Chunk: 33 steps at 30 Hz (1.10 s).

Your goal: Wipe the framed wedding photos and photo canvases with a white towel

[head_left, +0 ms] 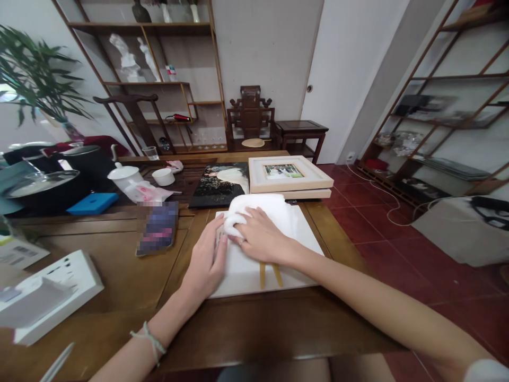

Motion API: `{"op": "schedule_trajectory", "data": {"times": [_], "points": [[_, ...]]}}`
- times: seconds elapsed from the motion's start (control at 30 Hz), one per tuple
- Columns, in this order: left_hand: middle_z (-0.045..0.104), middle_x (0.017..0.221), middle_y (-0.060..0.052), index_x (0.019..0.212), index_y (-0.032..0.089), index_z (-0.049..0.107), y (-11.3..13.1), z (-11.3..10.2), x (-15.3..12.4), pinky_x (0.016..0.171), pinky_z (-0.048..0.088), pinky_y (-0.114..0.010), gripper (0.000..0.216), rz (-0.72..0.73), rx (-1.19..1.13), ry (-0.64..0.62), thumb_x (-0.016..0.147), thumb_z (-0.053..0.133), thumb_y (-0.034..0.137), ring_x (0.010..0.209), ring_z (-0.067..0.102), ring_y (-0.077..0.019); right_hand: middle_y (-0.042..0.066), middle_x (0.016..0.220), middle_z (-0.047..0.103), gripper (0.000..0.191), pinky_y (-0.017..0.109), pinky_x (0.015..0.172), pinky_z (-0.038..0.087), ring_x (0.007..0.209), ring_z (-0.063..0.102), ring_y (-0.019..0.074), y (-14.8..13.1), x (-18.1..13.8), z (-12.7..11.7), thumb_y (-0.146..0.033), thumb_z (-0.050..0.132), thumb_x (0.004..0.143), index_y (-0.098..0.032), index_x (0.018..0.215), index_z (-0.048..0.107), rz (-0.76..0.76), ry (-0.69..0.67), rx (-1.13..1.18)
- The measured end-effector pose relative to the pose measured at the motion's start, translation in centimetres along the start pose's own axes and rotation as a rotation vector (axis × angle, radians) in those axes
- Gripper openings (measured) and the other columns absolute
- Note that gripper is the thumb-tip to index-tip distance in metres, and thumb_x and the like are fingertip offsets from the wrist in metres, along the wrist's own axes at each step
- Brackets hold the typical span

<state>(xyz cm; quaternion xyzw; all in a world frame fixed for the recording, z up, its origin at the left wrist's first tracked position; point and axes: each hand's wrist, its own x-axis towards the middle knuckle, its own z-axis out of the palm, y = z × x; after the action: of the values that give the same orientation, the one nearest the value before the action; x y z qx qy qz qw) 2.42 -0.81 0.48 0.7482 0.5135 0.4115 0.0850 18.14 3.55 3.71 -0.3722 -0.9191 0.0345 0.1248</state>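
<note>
A white board (242, 278) with two yellow strips (262, 276) lies flat on the wooden table in front of me. Folded white cloth (258, 203), soft like a towel, rests on the board's far part. My right hand (260, 233) presses down on this cloth, its fingers curled into a bunched fold of it. Along the board's left edge lies my left hand (204, 260), fingers stretched forward and thumb apart, with the fingertips close to the cloth. Whether the left fingertips touch the cloth I cannot tell.
Beyond the board are a dark photo panel (218, 183) and stacked framed pictures (292, 178). To the left lie a phone-like item (159, 228), a blue box (93, 203), a white teapot (124, 175), a small white cup (163, 176) and a white power strip (59, 297).
</note>
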Motion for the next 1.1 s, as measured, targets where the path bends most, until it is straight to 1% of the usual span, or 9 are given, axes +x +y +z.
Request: {"op": "schedule_trajectory", "data": {"times": [0.1, 0.23, 0.43, 0.53, 0.67, 0.77, 0.93, 1.0, 1.1], "points": [[0.043, 0.14, -0.013, 0.132, 0.015, 0.038, -0.1, 0.0, -0.1, 0.109, 0.028, -0.043, 0.043, -0.03, -0.062, 0.065, 0.094, 0.03, 0.031, 0.13, 0.037, -0.0227, 0.018, 0.136, 0.044, 0.036, 0.059, 0.102, 0.021, 0.129, 0.03, 0.0369, -1.4, 0.0, 0.8, -0.032, 0.041, 0.091, -0.012, 0.109, 0.063, -0.104, -0.024, -0.061], [0.036, 0.146, -0.009, 0.133, 0.017, 0.041, -0.1, -0.3, -0.3, 0.112, 0.022, -0.043, 0.045, -0.075, -0.141, 0.101, 0.095, 0.024, 0.035, 0.134, 0.031, -0.0213, 0.02, 0.136, 0.042, 0.033, 0.059, 0.104, 0.018, 0.13, 0.027, 0.0384, -3.8, -2.6, 0.9, -0.029, 0.043, 0.088, -0.012, 0.108, 0.064, -0.255, -0.009, -0.082], [0.048, 0.137, -0.009, 0.127, 0.016, 0.049, 0.0, -0.1, -0.3, 0.109, 0.03, -0.041, 0.045, -0.158, -0.147, 0.074, 0.095, 0.025, 0.036, 0.129, 0.04, -0.0201, 0.019, 0.139, 0.04, 0.024, 0.059, 0.102, 0.022, 0.129, 0.029, 0.0413, -5.1, -8.3, -1.0, -0.033, 0.054, 0.082, -0.017, 0.094, 0.067, -0.38, -0.109, -0.006], [0.053, 0.133, -0.011, 0.123, 0.013, 0.054, -0.2, 0.3, -0.3, 0.108, 0.033, -0.042, 0.044, -0.122, -0.083, -0.03, 0.094, 0.029, 0.036, 0.126, 0.045, -0.021, 0.016, 0.138, 0.043, 0.026, 0.054, 0.105, 0.023, 0.13, 0.031, 0.0361, -4.3, -10.2, -1.9, -0.036, 0.054, 0.082, -0.018, 0.098, 0.066, -0.322, -0.129, 0.052], [0.056, 0.129, -0.014, 0.114, 0.012, 0.061, -0.5, 0.6, -0.4, 0.106, 0.035, -0.045, 0.039, -0.083, 0.013, -0.151, 0.09, 0.039, 0.034, 0.124, 0.048, -0.0238, 0.016, 0.13, 0.052, 0.031, 0.046, 0.107, 0.027, 0.126, 0.04, 0.0273, -2.0, -10.7, -2.5, -0.037, 0.048, 0.089, -0.015, 0.103, 0.065, -0.141, -0.061, 0.116], [0.057, 0.128, -0.014, 0.11, 0.012, 0.064, -0.7, 0.7, -0.4, 0.104, 0.036, -0.047, 0.035, -0.061, 0.065, -0.196, 0.087, 0.043, 0.03, 0.124, 0.047, -0.0251, 0.018, 0.133, 0.049, 0.032, 0.047, 0.106, 0.029, 0.125, 0.042, 0.0273, 0.7, -10.0, -2.2, -0.034, 0.044, 0.091, -0.014, 0.1, 0.066, -0.02, 0.005, 0.104], [0.058, 0.127, -0.012, 0.11, 0.015, 0.064, -0.8, 0.7, -0.4, 0.104, 0.037, -0.047, 0.033, -0.05, 0.077, -0.195, 0.086, 0.044, 0.027, 0.125, 0.047, -0.0248, 0.018, 0.135, 0.047, 0.036, 0.052, 0.103, 0.031, 0.127, 0.039, 0.0305, 4.4, -8.5, -1.4, -0.036, 0.04, 0.093, -0.013, 0.111, 0.062, 0.11, 0.078, 0.047], [0.058, 0.127, -0.013, 0.11, 0.014, 0.064, -0.9, 0.7, -0.4, 0.105, 0.037, -0.047, 0.034, -0.052, 0.081, -0.195, 0.086, 0.044, 0.027, 0.125, 0.047, -0.0249, 0.017, 0.129, 0.052, 0.035, 0.053, 0.104, 0.03, 0.129, 0.036, 0.0318, 4.5, -8.4, -1.7, -0.032, 0.038, 0.094, -0.013, 0.11, 0.063, 0.141, 0.046, 0.03], [0.057, 0.127, -0.013, 0.11, 0.013, 0.064, -0.9, 0.8, -0.4, 0.105, 0.036, -0.046, 0.034, -0.056, 0.086, -0.195, 0.086, 0.044, 0.028, 0.125, 0.046, -0.0251, 0.013, 0.113, 0.063, 0.033, 0.055, 0.103, 0.029, 0.13, 0.033, 0.0327, 2.7, -9.7, -2.8, -0.019, 0.035, 0.092, -0.015, 0.107, 0.064, 0.1, -0.082, 0.034]]}}
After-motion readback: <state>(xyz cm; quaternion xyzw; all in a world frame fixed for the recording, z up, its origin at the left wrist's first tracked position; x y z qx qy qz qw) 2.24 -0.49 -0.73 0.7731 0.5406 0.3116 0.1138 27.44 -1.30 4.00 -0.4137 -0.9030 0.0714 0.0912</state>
